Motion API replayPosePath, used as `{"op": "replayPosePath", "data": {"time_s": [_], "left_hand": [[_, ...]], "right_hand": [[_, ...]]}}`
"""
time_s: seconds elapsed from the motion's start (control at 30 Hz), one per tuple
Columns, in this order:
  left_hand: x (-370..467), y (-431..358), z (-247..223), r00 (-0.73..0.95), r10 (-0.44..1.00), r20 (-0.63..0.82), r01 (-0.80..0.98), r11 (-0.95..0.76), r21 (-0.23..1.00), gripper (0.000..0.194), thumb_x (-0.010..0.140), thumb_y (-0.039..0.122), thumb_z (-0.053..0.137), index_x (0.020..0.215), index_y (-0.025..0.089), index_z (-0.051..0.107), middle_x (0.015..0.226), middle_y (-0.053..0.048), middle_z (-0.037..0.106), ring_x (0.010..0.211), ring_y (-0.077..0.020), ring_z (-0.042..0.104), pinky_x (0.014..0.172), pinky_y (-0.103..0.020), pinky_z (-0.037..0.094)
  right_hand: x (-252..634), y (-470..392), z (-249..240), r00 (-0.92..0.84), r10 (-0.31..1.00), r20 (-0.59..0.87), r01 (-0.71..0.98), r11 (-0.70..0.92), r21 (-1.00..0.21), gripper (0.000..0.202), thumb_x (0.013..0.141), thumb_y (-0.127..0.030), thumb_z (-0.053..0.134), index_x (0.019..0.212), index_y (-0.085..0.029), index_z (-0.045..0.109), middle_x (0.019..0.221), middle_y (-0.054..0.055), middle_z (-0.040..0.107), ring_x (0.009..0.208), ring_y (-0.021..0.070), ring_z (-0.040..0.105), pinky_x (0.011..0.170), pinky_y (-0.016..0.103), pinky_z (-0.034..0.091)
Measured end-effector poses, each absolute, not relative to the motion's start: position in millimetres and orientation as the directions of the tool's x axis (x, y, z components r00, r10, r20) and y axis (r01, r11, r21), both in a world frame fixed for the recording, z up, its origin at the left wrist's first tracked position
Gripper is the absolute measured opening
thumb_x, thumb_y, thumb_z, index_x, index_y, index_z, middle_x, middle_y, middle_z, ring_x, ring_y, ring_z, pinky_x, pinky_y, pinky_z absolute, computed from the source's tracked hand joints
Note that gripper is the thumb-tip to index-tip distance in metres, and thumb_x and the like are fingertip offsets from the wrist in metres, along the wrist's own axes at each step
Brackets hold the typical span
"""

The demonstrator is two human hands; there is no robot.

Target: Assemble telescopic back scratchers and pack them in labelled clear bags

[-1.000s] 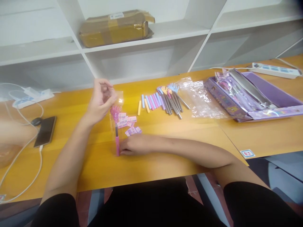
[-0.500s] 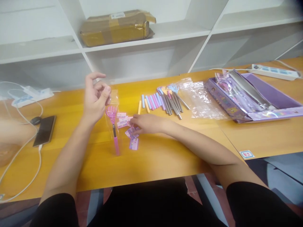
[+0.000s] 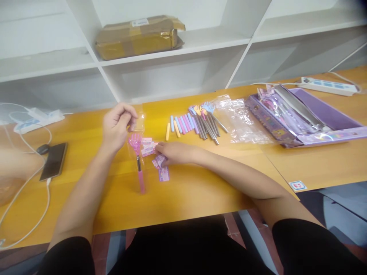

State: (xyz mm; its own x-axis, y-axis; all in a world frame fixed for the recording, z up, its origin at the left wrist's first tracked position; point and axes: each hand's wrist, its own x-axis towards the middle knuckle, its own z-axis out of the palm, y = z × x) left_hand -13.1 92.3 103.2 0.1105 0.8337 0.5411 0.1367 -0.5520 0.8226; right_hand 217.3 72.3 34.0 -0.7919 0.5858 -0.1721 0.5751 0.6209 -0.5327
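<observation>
Left hand [image 3: 117, 124]: fingers pinching a clear bag [image 3: 139, 124], which holds one assembled pink scratcher [image 3: 139, 163] on the table [image 3: 197, 194]. Right hand [image 3: 174, 152]: curled over small cards [image 3: 164, 174]; its grip I cannot tell. Apparently unjoined as yet: the loose handles [image 3: 182, 125] and bare-rod scratchers [image 3: 205, 124] beyond.

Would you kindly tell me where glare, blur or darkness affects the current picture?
Head view: white glints streak the crumpled clear plastic; head view: print on the small cards is too soft to read; head view: the left power strip looks hazy, and the top right corner is dark.
</observation>
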Motion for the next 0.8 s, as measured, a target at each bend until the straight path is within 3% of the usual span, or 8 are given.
{"op": "replayPosePath", "data": {"time_s": [0.13,0.23,0.4,0.53,0.7,0.8], "left_hand": [[-14.5,92.7,99.0,0.126,0.867,0.482,0.117,-0.495,0.861,0.014,0.095,0.022,0.068,0.085,0.023,0.078,0.067,0.000,0.061,0.055,-0.0119,0.053,0.053,-0.028,0.043],[-14.8,91.2,99.3,0.164,0.886,0.433,0.105,-0.452,0.886,0.016,0.094,0.024,0.069,0.091,0.024,0.084,0.077,-0.003,0.069,0.059,-0.0131,0.057,0.055,-0.029,0.044],[-11.1,81.7,107.3,0.287,0.908,0.306,0.074,-0.340,0.938,0.024,0.096,0.036,0.073,0.109,0.024,0.090,0.107,-0.009,0.082,0.081,-0.0196,0.071,0.065,-0.031,0.053],[-5.7,71.2,114.8,0.310,0.913,0.266,0.022,-0.286,0.958,0.031,0.097,0.044,0.076,0.113,0.021,0.090,0.118,-0.013,0.084,0.092,-0.0228,0.075,0.076,-0.034,0.061],[3.0,58.9,123.6,0.318,0.921,0.224,-0.056,-0.218,0.974,0.039,0.097,0.050,0.075,0.116,0.018,0.089,0.123,-0.017,0.084,0.110,-0.0311,0.079,0.094,-0.044,0.066],[6.3,54.5,127.4,0.363,0.914,0.182,-0.104,-0.154,0.983,0.042,0.098,0.050,0.073,0.119,0.018,0.089,0.123,-0.017,0.085,0.117,-0.0355,0.080,0.102,-0.052,0.066]], "right_hand": [[219.1,74.9,41.0,-0.774,0.601,-0.200,0.576,0.536,-0.617,0.019,0.100,-0.014,0.072,0.115,-0.017,0.061,0.114,0.010,0.075,0.091,0.0186,0.065,0.075,0.028,0.042],[226.2,79.1,50.8,-0.753,0.640,-0.154,0.558,0.496,-0.665,0.013,0.102,-0.014,0.066,0.113,-0.019,0.064,0.111,0.009,0.077,0.091,0.0190,0.067,0.076,0.029,0.044],[249.4,91.9,68.9,-0.404,0.873,0.274,0.522,0.466,-0.714,0.008,0.108,-0.026,0.064,0.107,-0.022,0.056,0.107,0.008,0.077,0.094,0.0212,0.069,0.081,0.034,0.050],[265.7,96.0,83.1,-0.209,0.815,0.540,0.351,0.578,-0.737,0.015,0.107,-0.024,0.065,0.112,-0.026,0.052,0.106,0.004,0.075,0.094,0.0202,0.073,0.083,0.037,0.058],[267.7,84.6,94.8,-0.085,0.714,0.695,0.228,0.693,-0.684,0.031,0.103,-0.032,0.077,0.123,-0.030,0.053,0.117,0.004,0.071,0.090,0.0181,0.073,0.073,0.034,0.062],[262.7,78.6,95.4,-0.082,0.658,0.748,0.208,0.745,-0.633,0.028,0.103,-0.035,0.078,0.122,-0.030,0.058,0.115,0.004,0.070,0.093,0.0185,0.073,0.075,0.035,0.064]]}}
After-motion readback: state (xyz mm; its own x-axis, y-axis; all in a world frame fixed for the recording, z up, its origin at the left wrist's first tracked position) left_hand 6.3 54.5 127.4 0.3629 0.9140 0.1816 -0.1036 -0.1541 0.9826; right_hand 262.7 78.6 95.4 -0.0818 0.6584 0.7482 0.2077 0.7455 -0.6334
